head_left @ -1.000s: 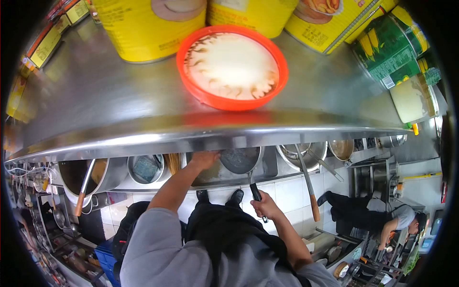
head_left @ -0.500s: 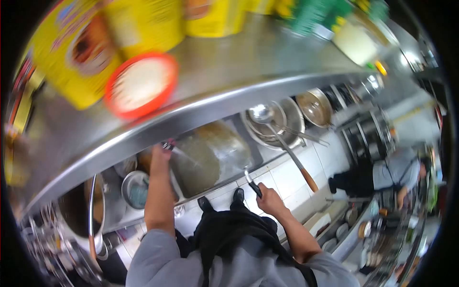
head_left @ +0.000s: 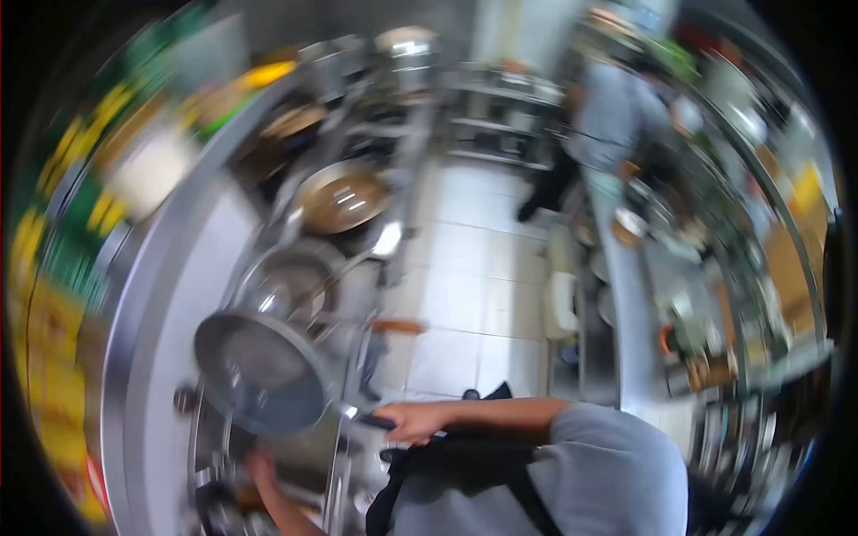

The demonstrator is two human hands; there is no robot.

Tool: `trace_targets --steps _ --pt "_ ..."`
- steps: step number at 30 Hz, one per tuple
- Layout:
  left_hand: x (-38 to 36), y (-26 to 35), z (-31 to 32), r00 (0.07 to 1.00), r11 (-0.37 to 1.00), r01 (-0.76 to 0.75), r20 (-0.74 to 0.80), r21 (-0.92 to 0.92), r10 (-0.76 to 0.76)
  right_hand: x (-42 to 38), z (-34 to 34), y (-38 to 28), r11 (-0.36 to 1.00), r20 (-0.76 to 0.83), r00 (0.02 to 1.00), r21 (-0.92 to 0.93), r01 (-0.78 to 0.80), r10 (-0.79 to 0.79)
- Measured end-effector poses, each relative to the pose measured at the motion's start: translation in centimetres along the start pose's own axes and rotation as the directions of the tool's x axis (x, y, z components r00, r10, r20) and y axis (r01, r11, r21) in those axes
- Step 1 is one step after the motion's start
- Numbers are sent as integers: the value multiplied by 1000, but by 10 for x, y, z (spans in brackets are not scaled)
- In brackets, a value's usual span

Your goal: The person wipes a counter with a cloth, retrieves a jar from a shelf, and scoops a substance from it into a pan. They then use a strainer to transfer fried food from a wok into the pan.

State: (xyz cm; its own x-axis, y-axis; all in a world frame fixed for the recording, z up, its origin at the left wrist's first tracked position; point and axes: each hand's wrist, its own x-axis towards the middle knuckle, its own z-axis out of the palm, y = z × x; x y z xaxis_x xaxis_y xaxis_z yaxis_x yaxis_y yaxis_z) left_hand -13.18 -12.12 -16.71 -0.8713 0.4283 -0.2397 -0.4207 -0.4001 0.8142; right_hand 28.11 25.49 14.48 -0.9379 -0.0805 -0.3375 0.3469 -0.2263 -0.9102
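My right hand (head_left: 416,422) grips the black handle of a frying pan (head_left: 264,371), whose grey inside faces up towards me. The pan is held above the sink basin (head_left: 299,460) and the edge of the pot beside it. Below the pan, my left hand (head_left: 259,466) is over the basin, smeared by motion, so its fingers cannot be made out. A metal pot (head_left: 326,255) stands just beyond the pan, with utensils lying across it. A wooden utensil handle (head_left: 398,326) sticks out over the counter edge.
A wok (head_left: 344,198) sits on the stove past the pot. On the left runs a metal shelf (head_left: 143,295) with yellow packs (head_left: 54,357) and green ones. Another person (head_left: 617,116) stands at the counter (head_left: 635,330) across the tiled aisle (head_left: 474,295).
My view has swung to the right along the aisle. The pan has come up out of the sink in my right hand. My left hand has left the water tap.
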Motion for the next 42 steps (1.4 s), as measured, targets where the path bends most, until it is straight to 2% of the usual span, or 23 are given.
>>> trace_targets --steps 1,2,3,5,6,8,11,12,13,15,17,19,20,21,23,25,26,28,29,31,35,40,42 --pt "8 -30 4 984 898 29 143 439 -102 -13 -8 5 963 102 995 265 -40 14" --pt "4 -69 32 948 618 -66 243 783 -207 -22 -16 11 936 113 993 352 0 -43" --pt "-35 -58 106 889 636 -22 305 771 -340 -36 -27 15 902 140 985 430 32 -102" --pt "-90 -73 227 908 754 261 112 603 -404 -77 -43 10 847 85 989 529 62 -125" --pt "-107 -77 290 898 741 252 135 623 -419 -92 -55 10 796 114 985 604 33 -128" --pt "-135 -84 404 860 867 491 107 87 -498 -130 -78 18 764 68 984 640 85 -166" --pt "-140 -93 502 823 820 566 121 -88 -555 -188 -111 32 712 6 975 684 157 -220" --pt "-96 -121 474 713 781 614 507 -117 -484 -207 -122 37 701 -53 973 685 198 -223" --pt "-75 -123 473 705 780 617 513 -105 -489 -227 -133 41 689 -114 968 683 241 -225" --pt "-47 -131 479 754 766 628 350 -137 -556 -264 -153 44 698 -179 957 655 290 -229" --pt "-42 -146 481 795 840 531 408 -110 -449 -293 -166 53 676 -350 928 655 339 -127" --pt "-51 -146 463 920 943 224 268 244 -288 -315 -186 67 645 -389 921 700 308 -17" --pt "-118 -132 527 969 948 228 42 222 -243 -321 -196 79 604 -445 895 711 360 -10" --pt "-127 -133 526 961 944 269 15 194 -277 -325 -207 85 591 -475 878 724 355 54" --pt "-164 -131 551 998 963 67 -2 260 -69 -329 -231 76 596 -533 833 720 355 147" --pt "-193 -120 589 994 886 46 64 461 -85 -324 -262 79 605 -504 846 732 313 172" --pt "-199 -122 600 998 894 42 28 447 -61 -320 -279 83 574 -521 837 742 346 169" --pt "-199 -134 624 935 883 114 251 456 -250 -312 -315 82 552 -550 814 744 377 186" --pt "-191 -144 637 944 889 113 232 444 -236 -307 -336 81 564 -533 825 746 354 188" --pt "-166 -170 662 748 820 127 489 558 -449 -293 -382 77 583 -525 824 745 324 213" --pt "-110 -226 761 472 615 356 433 703 -768 -265 -470 62 579 -488 838 766 279 242" --pt "-41 -301 875 244 541 419 483 729 -841 -241 -572 8 572 -476 831 782 249 290" --pt "-11 -315 917 226 523 385 472 760 -852 -236 -609 -10 595 -482 821 770 231 305"
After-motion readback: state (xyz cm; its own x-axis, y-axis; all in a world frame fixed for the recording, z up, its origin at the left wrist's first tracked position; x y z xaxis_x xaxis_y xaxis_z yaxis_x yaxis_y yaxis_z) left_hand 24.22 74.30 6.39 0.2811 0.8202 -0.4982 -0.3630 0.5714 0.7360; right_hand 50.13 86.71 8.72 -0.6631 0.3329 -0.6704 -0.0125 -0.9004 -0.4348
